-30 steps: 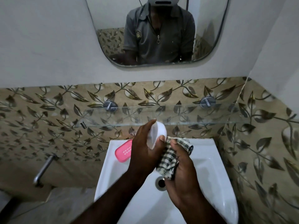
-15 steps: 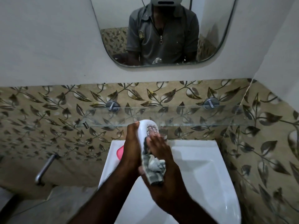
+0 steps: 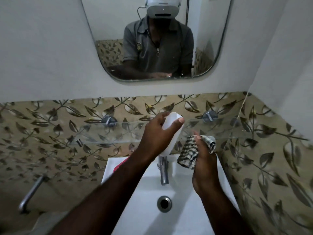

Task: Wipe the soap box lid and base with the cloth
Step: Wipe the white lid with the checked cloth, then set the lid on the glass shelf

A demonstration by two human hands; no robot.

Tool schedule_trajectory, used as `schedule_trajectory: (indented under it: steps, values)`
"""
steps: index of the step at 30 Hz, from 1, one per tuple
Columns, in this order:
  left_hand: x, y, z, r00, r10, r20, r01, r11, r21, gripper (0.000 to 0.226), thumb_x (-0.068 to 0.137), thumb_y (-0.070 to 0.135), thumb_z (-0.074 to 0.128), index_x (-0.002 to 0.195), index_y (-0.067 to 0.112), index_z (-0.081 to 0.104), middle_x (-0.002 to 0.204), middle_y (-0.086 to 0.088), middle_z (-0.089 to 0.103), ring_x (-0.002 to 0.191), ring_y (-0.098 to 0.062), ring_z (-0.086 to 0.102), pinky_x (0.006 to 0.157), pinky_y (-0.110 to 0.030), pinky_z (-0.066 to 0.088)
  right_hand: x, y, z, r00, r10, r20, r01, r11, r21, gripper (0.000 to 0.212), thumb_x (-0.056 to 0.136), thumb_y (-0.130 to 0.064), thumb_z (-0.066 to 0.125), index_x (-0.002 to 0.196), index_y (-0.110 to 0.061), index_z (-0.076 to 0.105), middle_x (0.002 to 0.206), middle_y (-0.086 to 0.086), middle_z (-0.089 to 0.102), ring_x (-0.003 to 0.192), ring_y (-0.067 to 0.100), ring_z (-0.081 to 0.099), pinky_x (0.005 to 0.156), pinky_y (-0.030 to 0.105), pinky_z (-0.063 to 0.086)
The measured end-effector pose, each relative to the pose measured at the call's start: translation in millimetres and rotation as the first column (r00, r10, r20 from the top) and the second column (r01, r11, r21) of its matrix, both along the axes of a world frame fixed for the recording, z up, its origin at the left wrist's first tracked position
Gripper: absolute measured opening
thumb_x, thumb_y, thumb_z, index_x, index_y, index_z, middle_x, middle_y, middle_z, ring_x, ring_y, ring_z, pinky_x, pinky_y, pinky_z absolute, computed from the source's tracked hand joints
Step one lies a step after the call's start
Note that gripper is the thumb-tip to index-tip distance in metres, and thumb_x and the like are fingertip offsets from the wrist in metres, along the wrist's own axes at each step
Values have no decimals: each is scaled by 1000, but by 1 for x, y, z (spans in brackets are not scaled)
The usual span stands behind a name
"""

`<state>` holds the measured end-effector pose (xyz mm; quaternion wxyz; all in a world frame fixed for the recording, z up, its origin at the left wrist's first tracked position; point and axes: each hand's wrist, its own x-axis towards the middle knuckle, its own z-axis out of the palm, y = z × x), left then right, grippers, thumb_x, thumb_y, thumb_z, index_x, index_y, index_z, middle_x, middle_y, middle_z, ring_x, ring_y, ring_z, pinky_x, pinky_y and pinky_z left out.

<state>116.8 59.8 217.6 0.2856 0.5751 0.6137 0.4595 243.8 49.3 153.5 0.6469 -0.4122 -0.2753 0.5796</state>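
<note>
White sink point(image 3: 183, 221) near, tap point(image 3: 163, 173) at far rim. L hand point(image 3: 157, 133) above far edge, fingers + thumb curled round white soap box lid point(image 3: 171, 122). R hand point(image 3: 205, 168) just right, clutching checked cloth point(image 3: 189, 150), apart from lid. Pink base point(image 3: 118, 167) on sink's far-left rim, mostly hidden by forearm.

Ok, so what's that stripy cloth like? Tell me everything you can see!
The cloth is checked in dark and pale, soft-looking fabric, bunched into a wad. The right grip holds it, curled round it, with one end poking out at the top right. It hangs above the sink, just right of the tap, and looks a little apart from the white lid in the left grip.
</note>
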Motion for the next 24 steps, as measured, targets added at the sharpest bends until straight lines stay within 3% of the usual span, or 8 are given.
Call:
schedule_trajectory:
  steps: [2,6,14,17,20,22,24]
  values:
    - [6,25,1,967,17,-255,-11,1000,26,79,77,61,68,142,22,46,144,-1,52,129,-17,49,106,-35,40,5,2,3,992,-20,-124,12,998,-66,24,94,-26,60,115,-15,69,113,15,72,102,30,69,89,49,54]
    - [31,58,-12,851,12,-525,-6,1000,12,87,72,66,69,139,16,46,138,-9,55,125,-27,49,98,-37,41,12,3,3,977,-102,-188,87,992,-89,28,96,-24,58,117,-8,66,113,20,71,105,35,68,93,51,53]
    - [54,82,-33,720,59,-691,-68,998,14,84,71,74,62,134,21,48,130,-9,60,118,-31,53,92,-43,44,17,-2,-6,978,-74,-196,59,995,-84,34,95,-23,59,121,-1,61,113,26,69,105,40,66,97,60,48]
    - [52,76,-24,756,71,-651,-59,997,41,81,74,76,57,135,24,47,130,-8,59,121,-30,51,97,-46,43,17,-5,-9,977,-73,-199,60,996,-71,34,95,-21,59,123,-2,61,116,24,68,109,39,65,99,60,46]
    - [38,49,-18,915,84,-396,11,972,233,61,81,64,60,127,23,58,122,-4,64,115,-21,56,95,-38,46,12,-10,-16,982,-48,-182,37,997,-63,33,96,-20,58,125,-4,60,119,23,67,111,40,64,101,59,44]
    - [23,20,-24,979,35,-200,47,920,390,40,85,49,62,113,20,66,109,2,69,103,-13,62,87,-33,50,8,-16,-22,983,-27,-182,16,998,-65,34,95,-19,58,125,-4,59,119,23,67,111,41,63,101,60,44]
    - [5,-10,-44,993,5,-119,55,868,494,25,90,36,62,93,12,70,86,2,69,81,-13,64,70,-34,51,-1,-24,-31,983,8,-184,-20,998,-63,35,92,-15,59,125,-4,60,119,23,67,111,41,63,100,60,45]
